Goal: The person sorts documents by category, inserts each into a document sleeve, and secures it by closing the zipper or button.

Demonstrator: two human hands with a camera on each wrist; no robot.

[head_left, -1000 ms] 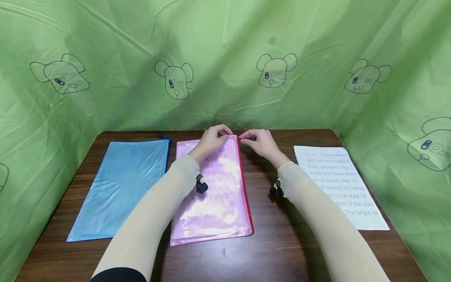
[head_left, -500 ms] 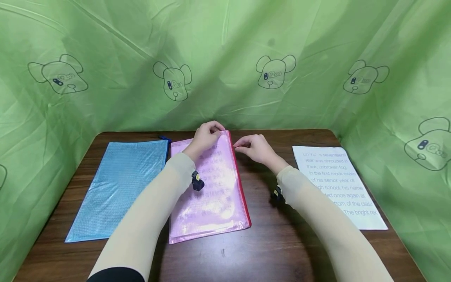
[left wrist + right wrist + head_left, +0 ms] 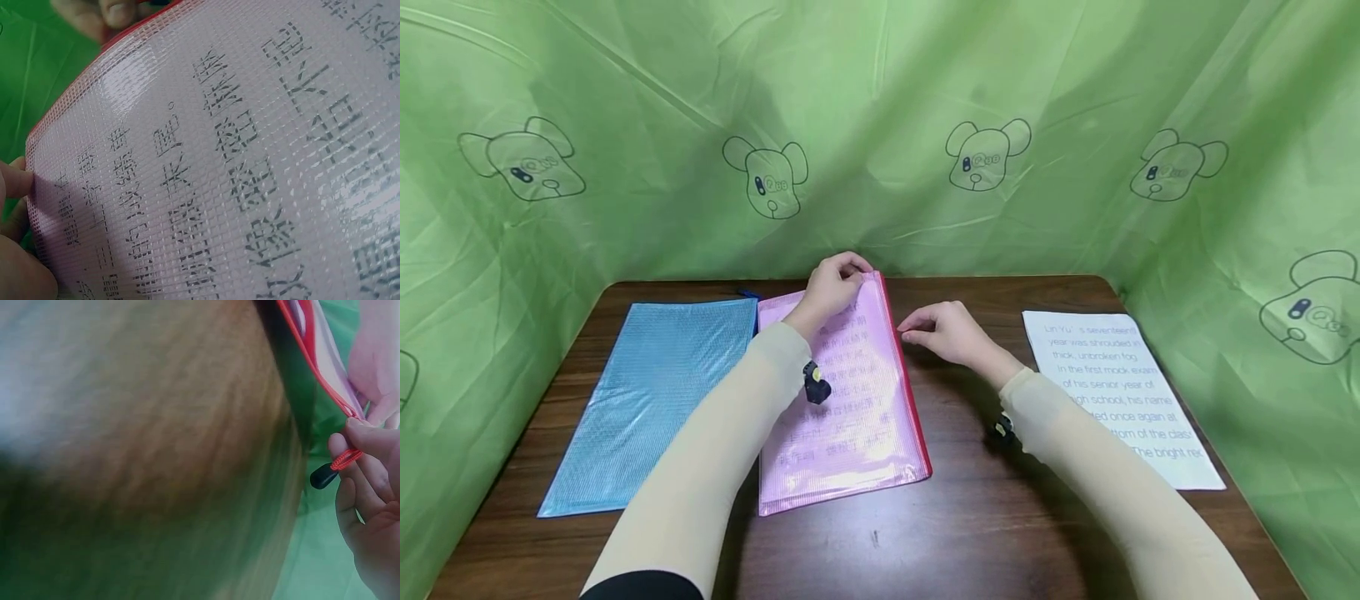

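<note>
A pink mesh zipper document pouch (image 3: pixel 857 400) lies at the middle of the table, its red zipper edge (image 3: pixel 913 400) on the right side. Printed characters show through the mesh in the left wrist view. My left hand (image 3: pixel 835 287) pinches the pouch's far edge near the right corner. Along the zipper, a little nearer to me, my right hand (image 3: pixel 951 333) pinches the zipper pull. A red cord (image 3: pixel 345 459) with a black end (image 3: pixel 323 476) hangs from its fingers. In the right wrist view, the red edges spread apart above the fingertips.
A blue mesh pouch (image 3: pixel 662 400) lies on the left, close beside the pink one. To the right, a stack of white printed sheets (image 3: pixel 1150 417) lies partly under my right forearm. Green cloth (image 3: pixel 880 167) hangs behind the brown table (image 3: pixel 970 533) and along its sides.
My right hand has moved toward me along the zipper from the far corner. My left hand has shifted up and left, and the pink pouch has turned slightly and moved left.
</note>
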